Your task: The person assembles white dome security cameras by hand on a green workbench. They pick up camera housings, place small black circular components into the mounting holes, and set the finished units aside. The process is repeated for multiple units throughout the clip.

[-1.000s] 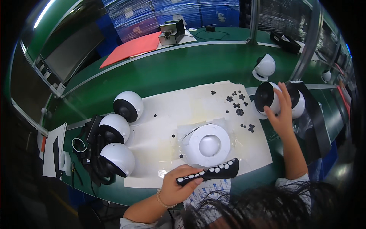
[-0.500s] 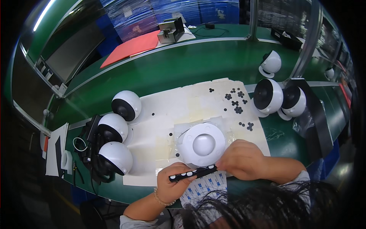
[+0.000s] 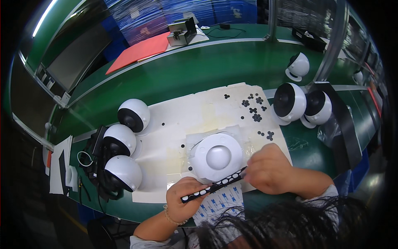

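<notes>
In my left hand [image 3: 182,198] is a narrow black strip [image 3: 215,186] with a row of white round spots, pinched between thumb and fingers near its lower end. The strip slants up to the right. My right hand [image 3: 268,169] is closed at its upper end; whether those fingers grip the strip or a small piece from it is hidden. Just beyond the strip lies a white round base [image 3: 200,157] with a domed centre, resting on a clear plastic bag [image 3: 194,139]. A white sheet with blue print [image 3: 219,204] lies below the strip.
Small black round pads [image 3: 257,118] dot the large pale paper [image 3: 166,143]. White ball-shaped devices with black fronts stand left [image 3: 139,110] and right [image 3: 296,101]. Black cables [image 3: 108,182] bunch at the left. A metal-and-black box [image 3: 179,38] sits on the back shelf.
My right hand has moved up and slightly right. The strip now tilts more steeply, with more of its upper end showing. My left hand keeps its hold; the whole view has shifted slightly.
</notes>
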The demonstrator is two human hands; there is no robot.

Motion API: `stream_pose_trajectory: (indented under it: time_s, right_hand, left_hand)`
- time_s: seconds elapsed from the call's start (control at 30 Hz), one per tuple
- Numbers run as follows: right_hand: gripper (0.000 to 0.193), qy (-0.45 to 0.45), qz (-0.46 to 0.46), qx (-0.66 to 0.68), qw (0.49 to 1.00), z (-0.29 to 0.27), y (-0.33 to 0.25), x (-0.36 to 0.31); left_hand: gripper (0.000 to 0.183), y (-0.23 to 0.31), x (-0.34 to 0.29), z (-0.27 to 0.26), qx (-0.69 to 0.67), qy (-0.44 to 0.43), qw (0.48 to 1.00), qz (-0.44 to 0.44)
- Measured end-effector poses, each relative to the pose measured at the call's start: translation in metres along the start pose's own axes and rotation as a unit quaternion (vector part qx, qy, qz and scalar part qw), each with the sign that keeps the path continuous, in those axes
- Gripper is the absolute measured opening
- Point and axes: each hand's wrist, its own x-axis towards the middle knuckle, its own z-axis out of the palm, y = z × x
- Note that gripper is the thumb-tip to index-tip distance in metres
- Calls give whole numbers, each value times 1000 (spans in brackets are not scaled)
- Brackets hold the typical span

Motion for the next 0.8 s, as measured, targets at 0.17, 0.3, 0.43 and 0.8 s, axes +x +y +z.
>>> stream_pose_trajectory:
  time_s: [0.17,0.3,0.43,0.8]
  right_hand:
    - [35,-6,-28,93,995,-4,3,-9]
    - [50,93,55,218,970,0,7,-8]
    - [41,33,46,112,992,3,4,-2]
    - [56,76,138,333,930,4,4,-4]
  left_hand:
    - [29,-4,-4,-2,-10,-14,1000,-1]
    - [31,-7,-3,-3,-5,-16,999,27]
    - [33,-9,-3,-4,7,-30,998,47]
    - [34,-12,-2,-5,2,-35,997,74]
